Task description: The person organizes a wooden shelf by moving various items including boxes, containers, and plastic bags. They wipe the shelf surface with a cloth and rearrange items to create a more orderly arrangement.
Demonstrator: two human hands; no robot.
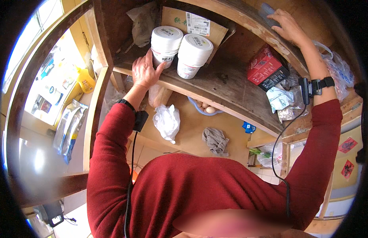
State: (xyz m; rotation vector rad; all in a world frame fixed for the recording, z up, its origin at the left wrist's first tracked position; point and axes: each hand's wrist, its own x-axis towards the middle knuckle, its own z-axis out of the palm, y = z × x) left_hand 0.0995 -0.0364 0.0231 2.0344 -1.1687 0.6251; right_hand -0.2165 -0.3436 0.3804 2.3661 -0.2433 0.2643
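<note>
My left hand [146,71] rests at the front edge of a wooden cupboard shelf [231,92], its fingers against a stack of white lidded tubs [167,40]. A second such stack [194,53] stands just right of it. My right hand [286,25] is raised to the upper shelf at the top right, its fingers at a bluish object [268,15], perhaps a cloth; whether it grips this I cannot tell. A cardboard box [175,17] bearing a label stands behind the tubs.
Red and black boxes [266,67] and plastic bags [291,104] lie at the shelf's right end. Below are a white plastic bag [167,122], a blue bowl [199,102] of eggs and a grey cloth [215,139]. A plastic bag [340,71] hangs near my right forearm.
</note>
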